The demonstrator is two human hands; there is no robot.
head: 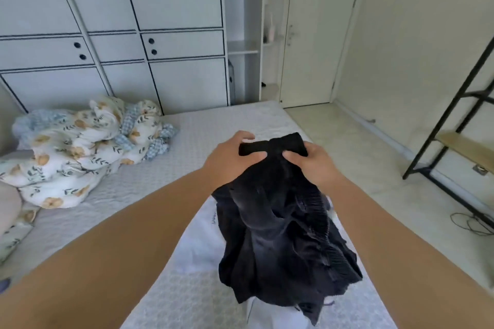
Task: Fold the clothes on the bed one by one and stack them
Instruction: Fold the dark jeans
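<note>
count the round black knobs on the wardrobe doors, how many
4: two stacked on the left door, upper and lower, and two on the middle door, upper and lower. Others may lie outside the view.

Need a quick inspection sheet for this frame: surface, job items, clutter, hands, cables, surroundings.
Surface: bed with a pale quilted cover, seen from its near end.
Job's things: black garment held up, bunched and hanging, unfolded; a white garment lies flat on the bed beneath it.
Clutter: crumpled floral duvet heaped on the left part of the bed.
Grippers: left hand and right hand both grip the black garment's top edge, close together.
Cables: dark cable looped on the floor at right.
Surroundings: white wardrobe behind the bed, closed door, black metal shelf frame at right.
</note>
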